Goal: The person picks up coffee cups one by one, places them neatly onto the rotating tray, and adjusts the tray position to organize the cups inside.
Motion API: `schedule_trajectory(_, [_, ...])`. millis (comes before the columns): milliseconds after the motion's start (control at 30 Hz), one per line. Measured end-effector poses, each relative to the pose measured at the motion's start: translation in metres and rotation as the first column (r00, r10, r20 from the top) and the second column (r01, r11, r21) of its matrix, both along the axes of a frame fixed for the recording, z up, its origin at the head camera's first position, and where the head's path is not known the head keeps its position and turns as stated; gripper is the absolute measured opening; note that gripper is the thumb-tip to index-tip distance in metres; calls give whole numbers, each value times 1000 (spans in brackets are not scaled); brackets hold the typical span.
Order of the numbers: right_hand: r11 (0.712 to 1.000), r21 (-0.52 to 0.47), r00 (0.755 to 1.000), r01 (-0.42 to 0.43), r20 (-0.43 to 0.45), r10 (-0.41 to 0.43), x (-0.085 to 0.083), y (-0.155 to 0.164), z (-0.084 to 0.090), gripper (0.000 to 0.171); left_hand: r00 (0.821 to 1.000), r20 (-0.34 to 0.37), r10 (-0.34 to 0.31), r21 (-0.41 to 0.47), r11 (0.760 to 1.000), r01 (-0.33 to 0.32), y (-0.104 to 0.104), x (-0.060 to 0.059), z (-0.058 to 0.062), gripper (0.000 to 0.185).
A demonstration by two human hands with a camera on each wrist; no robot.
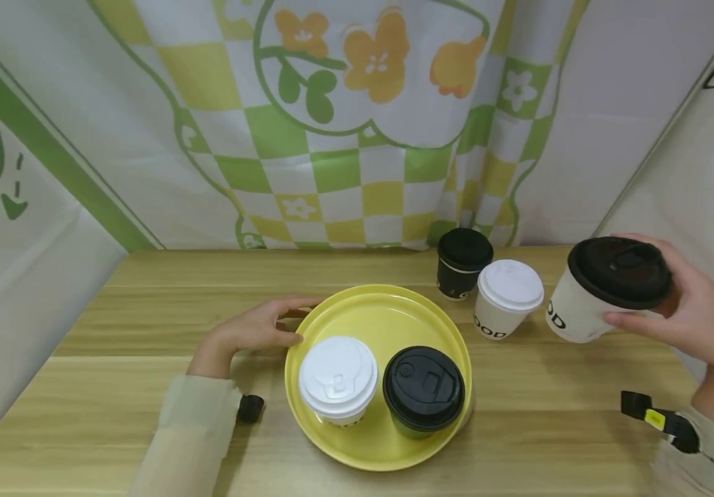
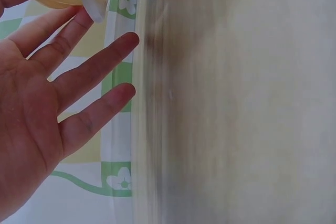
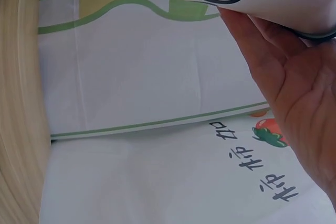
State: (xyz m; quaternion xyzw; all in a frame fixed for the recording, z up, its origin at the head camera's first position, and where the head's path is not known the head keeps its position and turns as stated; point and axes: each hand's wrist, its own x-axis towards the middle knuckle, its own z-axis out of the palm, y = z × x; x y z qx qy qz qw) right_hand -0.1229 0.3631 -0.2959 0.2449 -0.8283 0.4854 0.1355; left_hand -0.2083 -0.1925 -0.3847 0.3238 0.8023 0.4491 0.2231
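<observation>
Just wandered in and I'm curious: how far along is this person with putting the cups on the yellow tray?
Two lidded cups, one white-lidded and one black-lidded, already stand on the yellow tray. The right hand holds a white cup with a black lid in the air, tilted, while the left hand touches the tray's rim. A black cup and a white cup still stand on the table.

Two cups [image 1: 382, 390] stand on the plate [image 1: 388, 310]; two more [image 1: 486, 286] behind it.
</observation>
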Motion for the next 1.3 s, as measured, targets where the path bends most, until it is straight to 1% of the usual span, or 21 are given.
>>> schedule_trajectory(100, [998, -9, 998, -58, -10, 58, 1, -4, 2, 102, 1000, -8, -9, -13, 1000, 8, 0, -2, -1, 69])
schedule_trajectory(167, [994, -33, 995, -101, -14, 100, 0, -6, 2, 101, 1000, -8, -10, -23, 1000, 9, 1, -3, 0, 69])
schedule_trajectory(300, [986, -55, 987, -158, -25, 157, -2, -8, 0, 101, 1000, -5, -10, -50, 999, 10, 1, -5, 2, 68])
schedule_trajectory(400, [969, -112, 975, -222, -19, 221, -5, -10, -2, 100, 1000, -13, -11, -68, 998, 10, 2, -8, 3, 68])
schedule_trajectory(500, [953, -137, 962, -271, -21, 271, -8, -12, -3, 99, 1000, -16, -13, -76, 997, 12, 3, -11, 4, 68])
schedule_trajectory(533, [951, -135, 961, -277, -20, 277, -8, -12, -3, 99, 1000, -15, -16, -75, 997, 15, 3, -12, 4, 68])
schedule_trajectory(633, [958, -109, 964, -265, -12, 265, -8, -13, -3, 98, 1000, -1, -22, -69, 997, 22, 6, -15, 6, 67])
schedule_trajectory(767, [969, -83, 972, -231, 11, 233, -6, -13, -1, 99, 999, 13, -35, -61, 997, 36, 11, -20, 7, 65])
schedule_trajectory(933, [968, -78, 970, -239, 17, 241, -5, -13, -1, 99, 998, 26, -61, -50, 997, 62, 17, -27, 8, 64])
schedule_trajectory(1100, [957, -89, 961, -276, 9, 278, -8, -15, -2, 98, 997, 23, -71, -51, 996, 72, 20, -31, 7, 65])
schedule_trajectory(1200, [953, -95, 957, -288, 8, 290, -9, -16, -3, 99, 998, -7, -56, -72, 996, 56, 16, -29, 7, 64])
schedule_trajectory(1300, [958, -89, 961, -273, 11, 275, -9, -16, -3, 99, 999, -38, -11, -106, 994, 7, 8, -23, 9, 63])
